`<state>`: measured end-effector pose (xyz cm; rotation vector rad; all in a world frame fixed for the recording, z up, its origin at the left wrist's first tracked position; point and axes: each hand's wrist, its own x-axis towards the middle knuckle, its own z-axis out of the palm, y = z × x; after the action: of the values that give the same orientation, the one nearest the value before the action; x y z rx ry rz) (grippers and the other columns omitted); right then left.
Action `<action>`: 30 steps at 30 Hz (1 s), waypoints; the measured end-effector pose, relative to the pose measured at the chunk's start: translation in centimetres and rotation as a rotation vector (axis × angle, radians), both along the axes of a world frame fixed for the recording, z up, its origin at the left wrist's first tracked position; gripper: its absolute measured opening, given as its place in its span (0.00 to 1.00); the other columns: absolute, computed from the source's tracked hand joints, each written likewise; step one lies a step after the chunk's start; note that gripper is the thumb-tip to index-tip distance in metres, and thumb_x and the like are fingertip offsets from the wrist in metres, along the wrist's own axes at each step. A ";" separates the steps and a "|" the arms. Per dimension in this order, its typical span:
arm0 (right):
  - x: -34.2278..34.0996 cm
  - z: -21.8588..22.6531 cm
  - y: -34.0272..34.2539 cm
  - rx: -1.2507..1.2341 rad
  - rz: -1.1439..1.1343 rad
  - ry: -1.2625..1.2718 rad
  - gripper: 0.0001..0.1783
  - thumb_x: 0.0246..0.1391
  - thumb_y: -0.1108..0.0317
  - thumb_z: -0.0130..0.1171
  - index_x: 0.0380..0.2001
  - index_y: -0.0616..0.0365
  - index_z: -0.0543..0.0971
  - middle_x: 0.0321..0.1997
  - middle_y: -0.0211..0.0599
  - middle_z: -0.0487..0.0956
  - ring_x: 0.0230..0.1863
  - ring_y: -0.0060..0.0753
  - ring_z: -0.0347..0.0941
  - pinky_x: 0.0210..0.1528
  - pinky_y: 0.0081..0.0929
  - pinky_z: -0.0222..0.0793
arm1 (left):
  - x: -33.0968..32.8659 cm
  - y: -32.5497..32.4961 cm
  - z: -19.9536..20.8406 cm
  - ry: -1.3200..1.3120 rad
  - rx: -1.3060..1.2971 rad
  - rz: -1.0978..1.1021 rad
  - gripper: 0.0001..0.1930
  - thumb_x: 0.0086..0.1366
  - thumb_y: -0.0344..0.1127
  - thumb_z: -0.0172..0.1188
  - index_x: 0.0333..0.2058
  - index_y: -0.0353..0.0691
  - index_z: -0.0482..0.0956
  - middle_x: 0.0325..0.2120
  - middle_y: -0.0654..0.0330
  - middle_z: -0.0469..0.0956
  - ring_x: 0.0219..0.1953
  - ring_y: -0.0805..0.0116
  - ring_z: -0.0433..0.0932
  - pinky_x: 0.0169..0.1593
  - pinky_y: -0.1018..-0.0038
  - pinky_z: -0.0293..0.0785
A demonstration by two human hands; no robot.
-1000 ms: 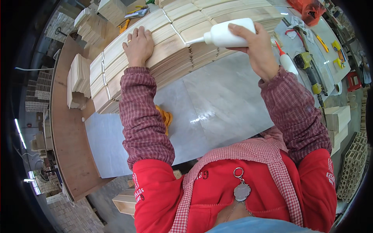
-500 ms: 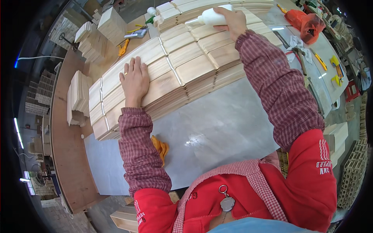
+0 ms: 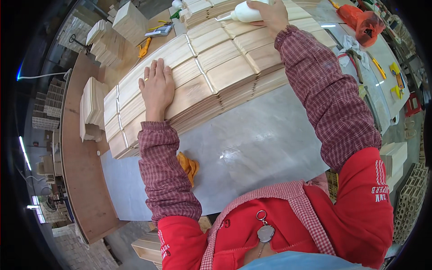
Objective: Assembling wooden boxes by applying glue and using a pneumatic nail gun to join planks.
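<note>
Right hand (image 3: 273, 17) is working at the upper edge of the view: its grip is clamping on a white plastic squeeze bottle (image 3: 247, 12), which is lying nearly level above the far part of a layered stack of pale, grooved wooden boards (image 3: 225, 63). The bottle's thin whitish nozzle (image 3: 223, 18) is pointing left; cannot tell whether its tip is touching wood. Left hand (image 3: 158, 87) is resting palm down on the same stack, nearer its left end, grip unclosed, digits extending slightly apart; one finger is wearing a gold-coloured ring (image 3: 146, 79). Between the hands, a glossy white line (image 3: 204, 76) is running along a groove; another white line (image 3: 118, 108) is showing left of the left hand. Maroon plaid sleeve covers (image 3: 330, 92) are covering both forearms. The stack is sitting on a grey, shiny-topped desk (image 3: 252, 130). A crumpled orange-yellow cloth item (image 3: 190, 168) is lying on it, just beside the left forearm. Farther left, a smaller pile of pale boards (image 3: 93, 105) is standing near a reddish-brown wooden panel (image 3: 81, 180). Beyond the stack, an orange-handled tool (image 3: 144, 47) is lying; off to the right, a translucent red plastic bag (image 3: 365, 28) is sitting near a crumpled white cloth (image 3: 353, 45).
</note>
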<state>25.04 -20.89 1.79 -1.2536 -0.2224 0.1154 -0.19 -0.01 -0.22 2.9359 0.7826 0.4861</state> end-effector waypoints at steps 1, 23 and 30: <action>-0.2 0.0 -0.4 -0.011 -0.003 -0.004 0.29 0.40 0.69 0.66 0.43 0.75 0.67 0.38 0.53 0.75 0.37 0.44 0.75 0.40 0.27 0.74 | 0.0 0.0 0.0 -0.006 -0.003 -0.002 0.27 0.69 0.49 0.32 0.60 0.43 0.62 0.62 0.57 0.60 0.66 0.51 0.53 0.65 0.48 0.45; -8.4 -0.8 -7.7 -0.083 0.050 0.055 0.36 0.40 0.64 0.66 0.48 0.77 0.64 0.46 0.57 0.70 0.47 0.46 0.69 0.49 0.30 0.68 | 0.6 1.0 -0.4 0.044 0.006 -0.008 0.29 0.68 0.51 0.29 0.61 0.43 0.61 0.63 0.57 0.58 0.66 0.50 0.54 0.63 0.47 0.46; -12.1 -0.3 -9.8 -0.034 0.041 0.047 0.35 0.41 0.65 0.65 0.49 0.75 0.64 0.46 0.54 0.70 0.45 0.41 0.69 0.47 0.26 0.68 | 0.7 1.5 -0.5 0.032 0.001 -0.021 0.28 0.68 0.51 0.29 0.61 0.45 0.61 0.63 0.57 0.58 0.66 0.50 0.53 0.63 0.45 0.47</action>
<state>12.91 -30.67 1.51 -1.2786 -0.2061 0.1843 0.49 1.53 -0.76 2.9562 0.7542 0.4393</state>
